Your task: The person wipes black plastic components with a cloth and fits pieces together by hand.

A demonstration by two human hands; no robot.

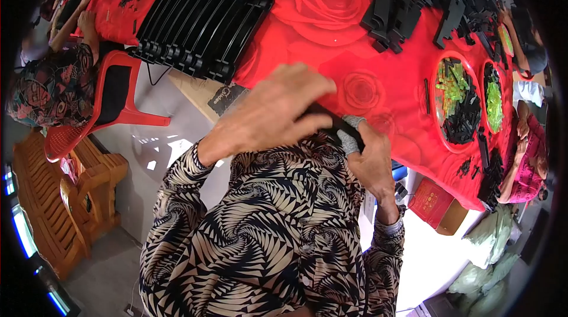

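A dark, narrow black plastic piece [334, 120] is held close to my body at the table's near edge. My right hand [371, 154], with grey wraps on its fingertips, is closed around its right end. Over the left end is my left hand [272, 110], blurred by motion, with fingers and thumb near the piece; whether it grips is unclear. Beyond my left hand, a row of long black plastic parts [201, 24] lies side by side at the table edge. My hands partly hide the held piece.
Red rose-patterned cloth [361, 89] covers the table. More black parts [393, 12] are heaped at the back right. A red basket [438, 113] holds yellow-green and black pieces. A red chair [127, 101] and wooden bench [53, 199] stand left. Other people sit at both sides.
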